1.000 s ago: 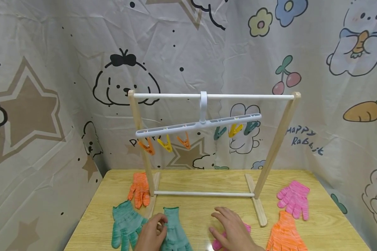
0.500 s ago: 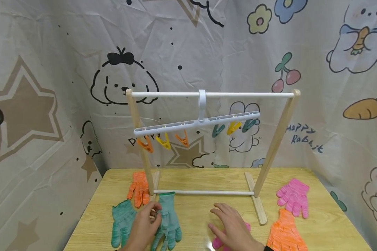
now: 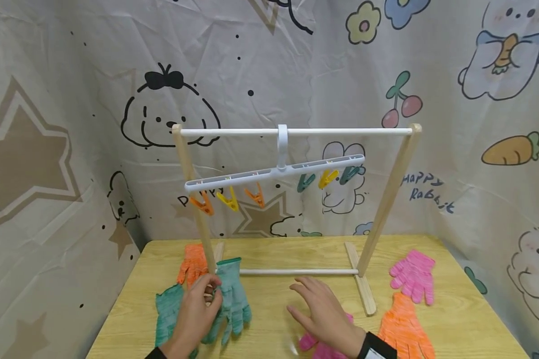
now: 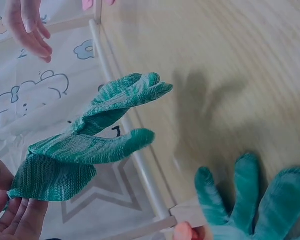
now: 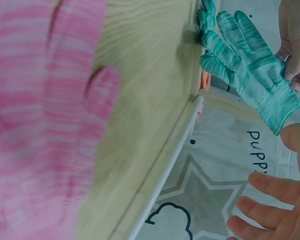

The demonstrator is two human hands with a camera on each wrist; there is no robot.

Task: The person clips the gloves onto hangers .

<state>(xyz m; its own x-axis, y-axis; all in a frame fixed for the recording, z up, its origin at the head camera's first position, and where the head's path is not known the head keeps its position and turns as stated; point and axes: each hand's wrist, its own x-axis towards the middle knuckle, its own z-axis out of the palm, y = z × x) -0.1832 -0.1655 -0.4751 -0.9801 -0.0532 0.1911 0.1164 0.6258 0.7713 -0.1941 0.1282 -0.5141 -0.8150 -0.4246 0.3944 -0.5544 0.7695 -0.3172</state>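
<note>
The green glove (image 3: 234, 291) is up off the bench (image 3: 269, 324) by the rack (image 3: 388, 199), its cuff pinched in the left hand (image 3: 196, 306). The right hand (image 3: 321, 309) is spread, holding nothing. Lifting seems the step; next, the right hand should probably help hold the cuff.

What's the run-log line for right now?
left hand: holds green glove by cuff, off table | right hand: open, empty | hanger: on top bar, clothespins holding nothing
</note>
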